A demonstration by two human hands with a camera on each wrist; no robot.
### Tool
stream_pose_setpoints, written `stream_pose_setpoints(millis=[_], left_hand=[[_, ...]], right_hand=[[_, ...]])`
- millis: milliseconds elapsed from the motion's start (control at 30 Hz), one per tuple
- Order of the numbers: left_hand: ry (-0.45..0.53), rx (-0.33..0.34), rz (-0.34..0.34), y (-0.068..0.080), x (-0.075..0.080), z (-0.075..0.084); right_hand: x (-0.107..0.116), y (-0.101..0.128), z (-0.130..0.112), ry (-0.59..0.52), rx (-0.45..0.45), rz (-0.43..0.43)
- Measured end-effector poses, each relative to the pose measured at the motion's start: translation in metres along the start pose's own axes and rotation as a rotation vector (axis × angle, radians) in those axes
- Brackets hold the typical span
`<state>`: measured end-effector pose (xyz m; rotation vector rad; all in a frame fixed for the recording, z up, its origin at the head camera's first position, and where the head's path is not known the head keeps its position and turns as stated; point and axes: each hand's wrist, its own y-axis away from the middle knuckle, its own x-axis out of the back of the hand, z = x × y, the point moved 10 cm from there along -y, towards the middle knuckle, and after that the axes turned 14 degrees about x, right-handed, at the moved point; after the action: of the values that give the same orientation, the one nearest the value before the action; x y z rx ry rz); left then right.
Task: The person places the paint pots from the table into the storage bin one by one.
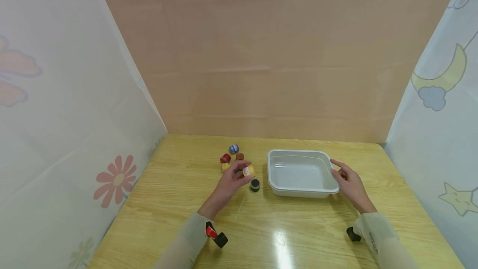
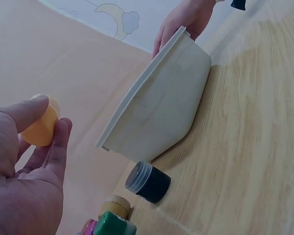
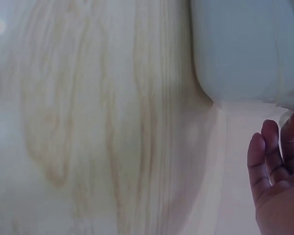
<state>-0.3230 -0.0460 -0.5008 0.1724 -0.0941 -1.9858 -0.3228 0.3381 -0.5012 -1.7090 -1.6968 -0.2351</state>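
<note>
My left hand pinches a small jar of yellow-orange paint between thumb and fingers, raised above the table. Close by stands a black paint jar with a clear lid. Behind the left hand are more little jars: blue, red, brownish red and yellow. A green jar shows in the left wrist view, mostly hidden by the hand from above. At the right side of a white plastic tub, my right hand holds the rim with thumb and index finger.
The tub sits upright on the wooden table, its inside bare. A brown paper-like backdrop rises at the table's far edge. Patterned white sheets flank the table at left and right.
</note>
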Motion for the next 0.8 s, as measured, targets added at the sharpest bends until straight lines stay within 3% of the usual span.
stream_pose_setpoints(millis=[133, 367, 800], left_hand=[[-0.044, -0.012, -0.025, -0.004, -0.011, 0.008], [-0.098, -0.010, -0.001, -0.015, -0.026, 0.017], [-0.246, -0.125, 0.011, -0.032, -0.061, 0.036]], right_hand=[[0.001, 0.003, 0.000, -0.014, -0.014, 0.005], [-0.002, 0.009, -0.002, -0.050, -0.046, 0.018], [-0.007, 0.016, 0.007, -0.118, -0.111, 0.080]])
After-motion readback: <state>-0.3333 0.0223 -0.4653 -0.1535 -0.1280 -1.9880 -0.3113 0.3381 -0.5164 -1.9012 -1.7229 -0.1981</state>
